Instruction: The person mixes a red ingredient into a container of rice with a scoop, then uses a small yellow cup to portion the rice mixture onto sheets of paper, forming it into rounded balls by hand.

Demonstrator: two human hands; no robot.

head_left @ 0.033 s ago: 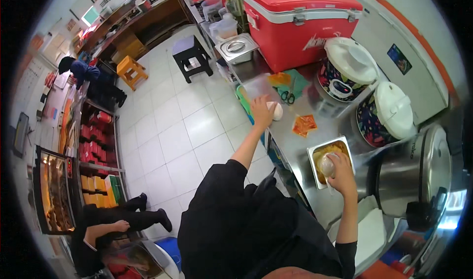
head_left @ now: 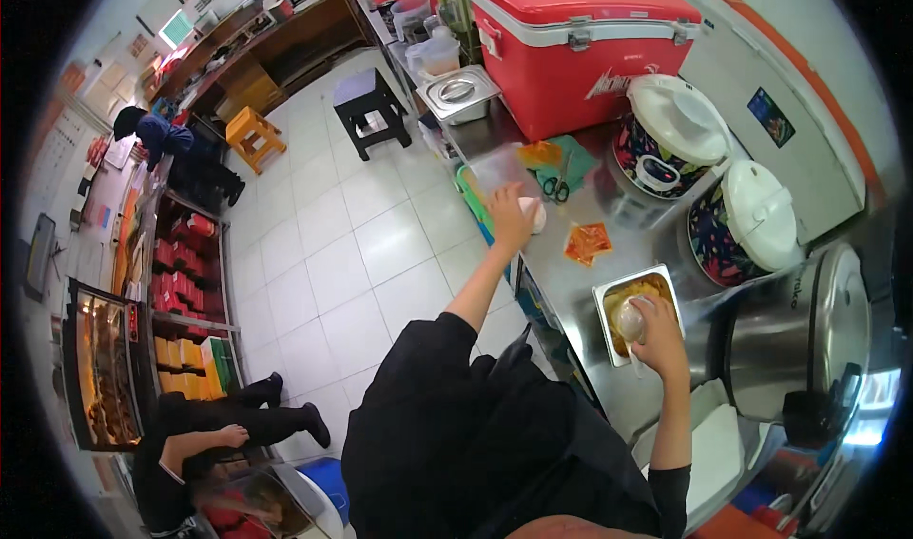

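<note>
My left hand (head_left: 511, 221) is at the counter's near edge, its fingers curled over a white rounded thing (head_left: 538, 217) that they partly hide. Over a rectangular metal pan (head_left: 607, 322) my right hand (head_left: 662, 337) grips a clear, round-bottomed plastic scoop (head_left: 629, 322). Yellowish food (head_left: 656, 283) lies in the pan, around and under the scoop. Between my hands a flat clear packet of orange-red sauce (head_left: 588, 243) rests on the steel. Scissors (head_left: 557, 188) lie on a green cloth (head_left: 573, 161) beyond my left hand.
A red cooler box (head_left: 580, 63) stands at the back of the counter. Two patterned pots with white lids (head_left: 670, 125) and a big steel cooker (head_left: 775, 349) line the right side. Stools (head_left: 255, 139) stand on the floor; a co-worker's legs (head_left: 276, 420) reach in at lower left.
My left hand has shifted very slightly to the right with the white rounded thing. My right hand and the scoop stay in the same place over the pan.
</note>
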